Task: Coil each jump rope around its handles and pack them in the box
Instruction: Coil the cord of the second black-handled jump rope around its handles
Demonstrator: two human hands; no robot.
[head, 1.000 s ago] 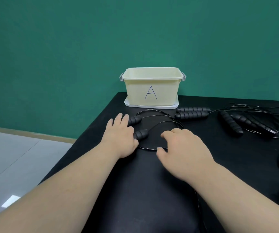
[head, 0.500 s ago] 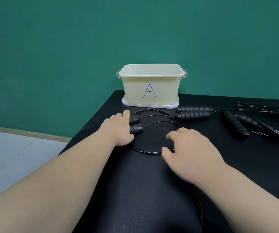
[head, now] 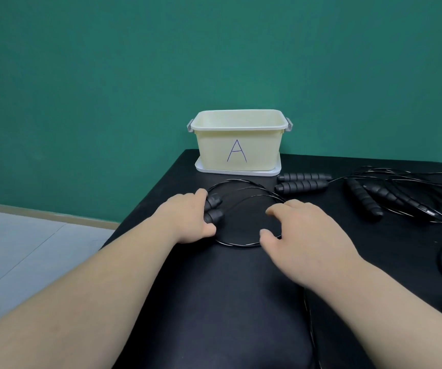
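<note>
Counter (head: 241, 302): black. Box (head: 238, 153): cream, marked A, far edge. Spare ropes (head: 363, 201): loose, right. Left grip (head: 188, 219): curled round two handles (head: 214, 215). Right grip (head: 302, 230): spread, fingertips on rope coil (head: 241, 245), mid-counter.

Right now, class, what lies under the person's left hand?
Two black handles lie side by side under the left hand, which grips them. Only their rope ends poke out past it; the rest of each handle is covered by the hand.

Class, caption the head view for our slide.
Left hand holds both handles; right hand rests on the cord loop before the box.
</note>
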